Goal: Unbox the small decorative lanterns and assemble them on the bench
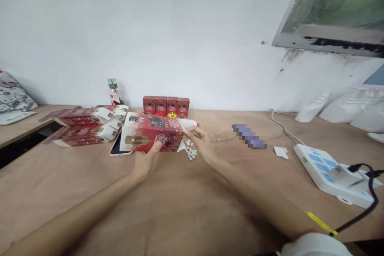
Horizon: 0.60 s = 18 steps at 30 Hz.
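Observation:
A red printed cardboard box is held tilted above the table, its white end flaps pointing right. My left hand grips it from below, thumb on the printed side. At the right end, my right hand pinches a white flap between thumb and fingers. Under that end lies a small pile of round white pieces. Behind the held box stand several small red boxes in a row, with a shiny yellow item in front of them.
Flattened red cartons are stacked at left. A phone lies partly under the held box. A purple item, blurred out, small metal bits and a white scrap lie to the right. A power strip with cables sits at far right.

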Available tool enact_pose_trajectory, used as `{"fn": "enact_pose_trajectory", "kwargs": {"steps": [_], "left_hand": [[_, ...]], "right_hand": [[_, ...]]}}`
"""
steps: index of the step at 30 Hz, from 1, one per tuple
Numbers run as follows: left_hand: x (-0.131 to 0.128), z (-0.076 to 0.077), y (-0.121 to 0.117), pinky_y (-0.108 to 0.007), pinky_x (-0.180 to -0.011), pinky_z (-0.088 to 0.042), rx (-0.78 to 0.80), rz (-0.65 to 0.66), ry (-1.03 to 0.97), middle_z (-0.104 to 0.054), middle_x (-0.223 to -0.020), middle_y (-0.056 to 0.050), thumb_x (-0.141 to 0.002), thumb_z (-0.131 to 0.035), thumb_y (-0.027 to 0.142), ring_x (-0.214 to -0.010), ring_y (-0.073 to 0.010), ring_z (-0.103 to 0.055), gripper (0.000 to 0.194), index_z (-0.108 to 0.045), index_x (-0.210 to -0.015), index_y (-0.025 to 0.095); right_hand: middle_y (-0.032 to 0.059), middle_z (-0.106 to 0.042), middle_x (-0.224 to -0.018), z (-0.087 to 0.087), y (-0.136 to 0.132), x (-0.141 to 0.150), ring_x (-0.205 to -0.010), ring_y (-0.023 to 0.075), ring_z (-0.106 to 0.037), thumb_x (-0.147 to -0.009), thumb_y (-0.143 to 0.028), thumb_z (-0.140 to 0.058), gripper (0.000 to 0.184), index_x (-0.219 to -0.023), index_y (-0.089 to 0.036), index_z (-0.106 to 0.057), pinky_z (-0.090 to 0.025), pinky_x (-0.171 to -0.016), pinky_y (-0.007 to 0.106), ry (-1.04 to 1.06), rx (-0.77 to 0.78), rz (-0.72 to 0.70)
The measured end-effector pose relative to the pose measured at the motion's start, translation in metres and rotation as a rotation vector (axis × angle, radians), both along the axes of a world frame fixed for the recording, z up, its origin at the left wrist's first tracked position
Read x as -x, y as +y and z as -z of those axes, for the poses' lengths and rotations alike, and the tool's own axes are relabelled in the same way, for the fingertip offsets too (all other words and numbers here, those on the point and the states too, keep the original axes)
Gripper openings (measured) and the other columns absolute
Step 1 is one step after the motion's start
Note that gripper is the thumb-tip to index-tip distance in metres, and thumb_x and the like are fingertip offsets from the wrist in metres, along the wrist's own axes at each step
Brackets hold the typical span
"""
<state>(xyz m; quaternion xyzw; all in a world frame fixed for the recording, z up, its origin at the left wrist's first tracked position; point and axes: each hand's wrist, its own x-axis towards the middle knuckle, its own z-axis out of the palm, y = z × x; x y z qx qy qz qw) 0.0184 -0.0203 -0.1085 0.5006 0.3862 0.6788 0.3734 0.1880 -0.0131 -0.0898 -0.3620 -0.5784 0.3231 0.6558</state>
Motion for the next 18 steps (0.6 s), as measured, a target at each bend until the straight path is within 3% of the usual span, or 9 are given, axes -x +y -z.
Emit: {"fn": "enact_pose_trajectory", "kwargs": {"steps": [3, 6, 11, 14, 18], "left_hand": [[-0.005, -0.034, -0.003, -0.045, -0.093, -0.046, -0.118, -0.012, 0.167, -0.068, -0.092, -0.008, -0.053, -0.069, 0.064, -0.099, -0.0295, -0.061, 0.058, -0.064, -0.089, 0.018], [-0.016, -0.07, -0.004, -0.042, -0.086, -0.052, -0.201, 0.093, 0.274, -0.069, -0.095, -0.008, -0.059, -0.068, 0.061, -0.094, -0.0277, -0.063, 0.052, -0.064, -0.088, 0.018], [-0.031, -0.119, 0.011, -0.038, -0.082, -0.053, -0.341, 0.177, 0.291, -0.069, -0.095, -0.009, -0.06, -0.072, 0.054, -0.092, -0.0251, -0.063, 0.046, -0.061, -0.086, 0.017], [-0.035, -0.134, 0.019, -0.037, -0.082, -0.053, -0.376, 0.207, 0.29, -0.068, -0.099, -0.009, -0.062, -0.074, 0.048, -0.095, -0.0249, -0.062, 0.046, -0.059, -0.091, 0.016], [-0.039, -0.136, 0.019, -0.037, -0.083, -0.052, -0.381, 0.247, 0.287, -0.067, -0.101, -0.01, -0.062, -0.074, 0.046, -0.098, -0.0253, -0.062, 0.045, -0.058, -0.092, 0.017]], "right_hand": [[0.0008, -0.059, -0.069, -0.021, 0.011, 0.0, -0.082, 0.0199, -0.055, -0.061, -0.044, -0.069, 0.022, -0.063, -0.022, -0.066, -0.043, -0.075, 0.031, 0.051, 0.049, -0.114], [-0.0026, -0.058, -0.058, -0.042, 0.018, 0.003, -0.067, 0.0168, -0.055, -0.057, -0.038, -0.071, 0.019, -0.061, -0.022, -0.063, -0.044, -0.065, 0.03, 0.163, 0.103, -0.198], [-0.0037, -0.062, -0.061, -0.076, 0.017, 0.0, -0.069, 0.0144, -0.058, -0.06, -0.025, -0.063, 0.005, -0.06, -0.02, -0.061, -0.047, -0.067, 0.028, 0.354, 0.059, -0.262], [-0.0031, -0.064, -0.066, -0.086, 0.017, -0.002, -0.072, 0.0134, -0.059, -0.063, -0.018, -0.061, 0.002, -0.062, -0.02, -0.061, -0.049, -0.072, 0.029, 0.397, 0.119, -0.283], [-0.0015, -0.066, -0.075, -0.087, 0.023, -0.001, -0.076, 0.0136, -0.059, -0.068, -0.014, -0.06, 0.008, -0.067, -0.021, -0.06, -0.052, -0.075, 0.029, 0.45, 0.286, -0.361]]}}
